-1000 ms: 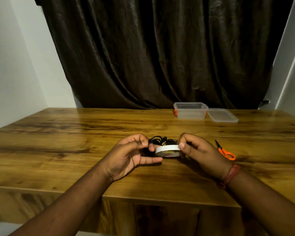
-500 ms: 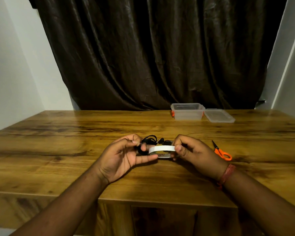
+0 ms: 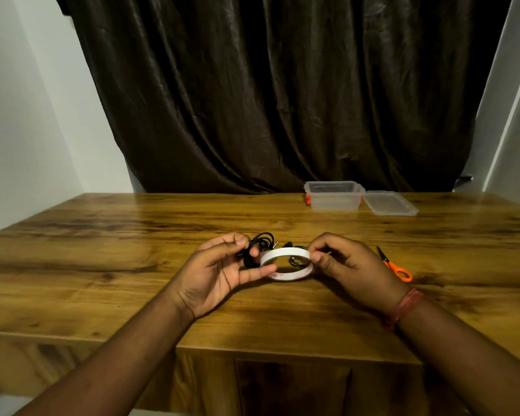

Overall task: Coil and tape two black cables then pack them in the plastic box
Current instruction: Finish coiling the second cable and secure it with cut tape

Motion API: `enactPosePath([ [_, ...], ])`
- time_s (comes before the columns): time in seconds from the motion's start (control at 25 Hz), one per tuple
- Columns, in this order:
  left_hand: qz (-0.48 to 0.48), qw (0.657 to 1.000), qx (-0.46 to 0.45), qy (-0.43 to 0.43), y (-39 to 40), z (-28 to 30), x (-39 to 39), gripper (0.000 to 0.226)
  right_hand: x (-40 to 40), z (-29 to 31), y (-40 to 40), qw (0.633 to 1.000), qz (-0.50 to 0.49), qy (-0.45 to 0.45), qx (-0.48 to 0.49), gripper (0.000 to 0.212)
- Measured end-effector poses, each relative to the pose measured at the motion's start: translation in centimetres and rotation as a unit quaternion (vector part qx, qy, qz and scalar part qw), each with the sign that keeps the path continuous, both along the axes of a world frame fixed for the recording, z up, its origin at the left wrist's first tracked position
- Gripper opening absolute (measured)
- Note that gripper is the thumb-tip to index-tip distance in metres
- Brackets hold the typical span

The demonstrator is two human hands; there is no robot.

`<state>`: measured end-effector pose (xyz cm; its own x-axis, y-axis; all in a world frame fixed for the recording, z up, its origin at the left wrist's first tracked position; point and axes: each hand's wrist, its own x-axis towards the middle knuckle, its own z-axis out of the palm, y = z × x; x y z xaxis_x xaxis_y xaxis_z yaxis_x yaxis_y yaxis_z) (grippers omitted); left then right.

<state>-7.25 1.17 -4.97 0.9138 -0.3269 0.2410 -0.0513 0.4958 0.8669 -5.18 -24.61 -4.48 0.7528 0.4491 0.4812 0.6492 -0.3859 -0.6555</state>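
My left hand pinches a coiled black cable between thumb and fingers, and a lower finger touches the left side of a white tape roll. My right hand pinches the roll's right edge just above the table. A second black cable lies on the table behind and partly inside the ring, mostly hidden. The clear plastic box stands open at the back of the table, its lid lying beside it on the right.
Orange-handled scissors lie on the wooden table just right of my right hand. A dark curtain hangs behind the table; white walls stand on both sides. The table's front edge runs close below my forearms.
Both hands stay together over the tape roll and cable. The roll now tilts so its open ring faces up more. The camera view has shifted slightly.
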Motion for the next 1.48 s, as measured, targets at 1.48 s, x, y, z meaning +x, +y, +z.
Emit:
enactPosePath([
  [1.48, 0.157, 0.973, -0.159, 0.06, 1.5, -0.1, 1.6, 0.004, -6.5, 1.6, 0.9, 0.961, -0.191, 0.168, 0.104, 0.008],
])
